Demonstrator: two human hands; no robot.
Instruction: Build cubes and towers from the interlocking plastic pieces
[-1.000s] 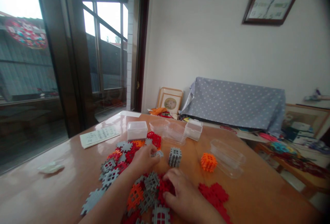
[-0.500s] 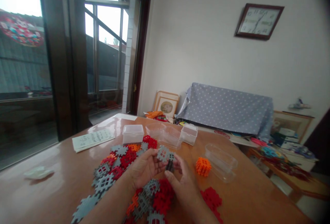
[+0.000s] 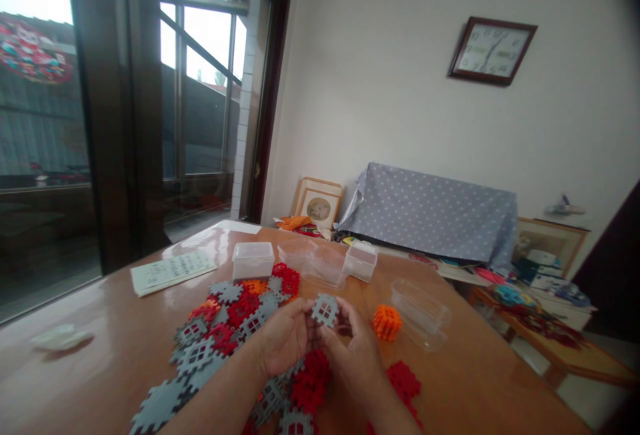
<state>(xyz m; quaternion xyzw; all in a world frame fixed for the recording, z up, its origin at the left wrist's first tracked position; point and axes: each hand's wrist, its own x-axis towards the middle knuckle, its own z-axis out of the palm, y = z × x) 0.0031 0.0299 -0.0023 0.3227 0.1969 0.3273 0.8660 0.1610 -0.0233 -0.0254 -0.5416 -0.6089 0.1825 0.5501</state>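
Note:
Over the table's middle, my left hand [image 3: 287, 341] and my right hand [image 3: 354, 351] meet around a grey interlocking plastic piece [image 3: 325, 309] with a four-pane window and toothed edges. My left fingers grip its left side; my right thumb and fingers close on its lower right. Whether more pieces sit behind it is hidden. Left of and beneath my hands spreads a heap of grey toothed pieces [image 3: 196, 353], with red pieces [image 3: 245, 308] and orange ones [image 3: 254, 286] among them. A red cluster [image 3: 311, 381] lies under my right wrist.
An orange block of pieces [image 3: 387, 322] and red pieces [image 3: 403, 380] lie to the right. Clear plastic containers [image 3: 253, 261] stand at the back, and an open clear case [image 3: 420, 315] lies at right. Papers [image 3: 174, 272] and a pale crumpled item [image 3: 61, 338] are on the left.
The grey piece in my left hand and the dark, edge-on pieces in my right hand have come together. One window piece now faces me between both hands. The view has shifted slightly.

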